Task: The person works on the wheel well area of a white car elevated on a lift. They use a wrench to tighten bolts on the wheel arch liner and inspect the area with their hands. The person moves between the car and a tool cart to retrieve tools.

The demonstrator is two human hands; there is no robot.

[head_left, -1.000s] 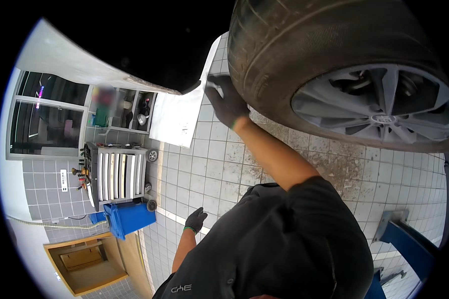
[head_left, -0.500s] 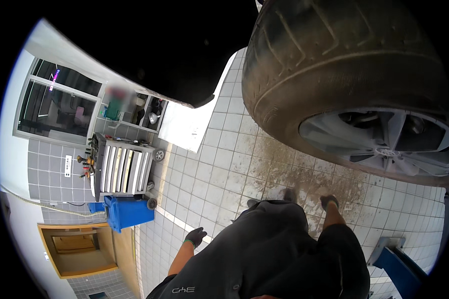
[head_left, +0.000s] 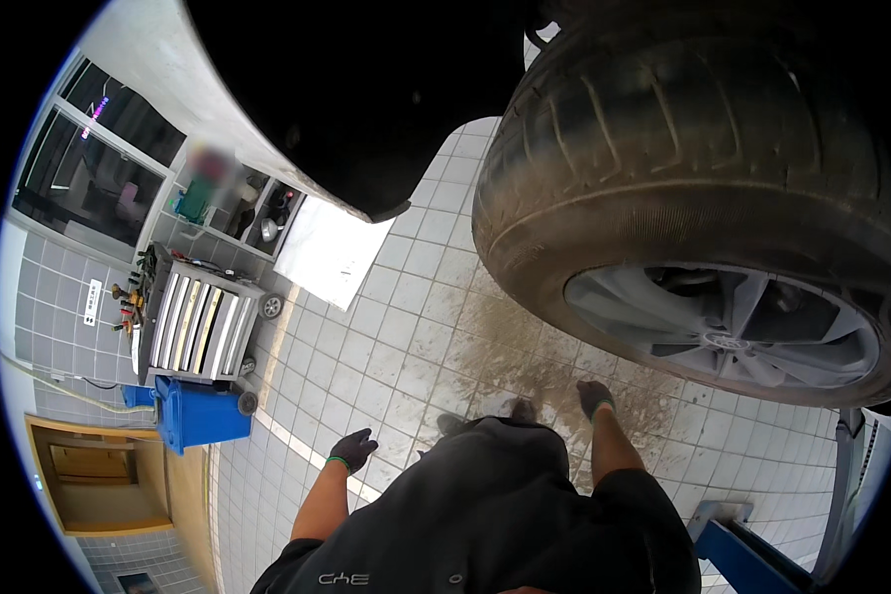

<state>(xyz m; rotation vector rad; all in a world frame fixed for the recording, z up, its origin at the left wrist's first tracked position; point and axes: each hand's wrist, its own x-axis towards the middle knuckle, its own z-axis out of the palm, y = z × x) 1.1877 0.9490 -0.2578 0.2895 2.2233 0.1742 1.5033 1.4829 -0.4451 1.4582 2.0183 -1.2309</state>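
My left hand (head_left: 353, 450), in a dark glove with a green cuff, hangs out to the left above the tiles. Its fingers are apart and it holds nothing. In a matching glove, my right hand (head_left: 594, 398) is raised in front of me, below the wheel and apart from it. Its fingers look loosely stretched, with no object visible in them. A dirty car tyre (head_left: 554, 228) on a silver multi-spoke rim (head_left: 728, 342) hangs raised at the upper right. Beside it, the dark underside of the car body (head_left: 366, 109) fills the top.
A grey tool cabinet (head_left: 198, 322) on castors stands at the left, next to a blue wheeled bin (head_left: 203, 414). Brown dirt (head_left: 510, 346) covers the floor tiles below the wheel. A blue lift arm (head_left: 752, 559) lies at the lower right. Behind the bin is a wood-framed doorway (head_left: 158, 525).
The view has shifted, so the cabinet and bin sit further left. Both hands have come up and forward, the right one closer to the wheel's underside. The wheel shows more of its tread and rim.
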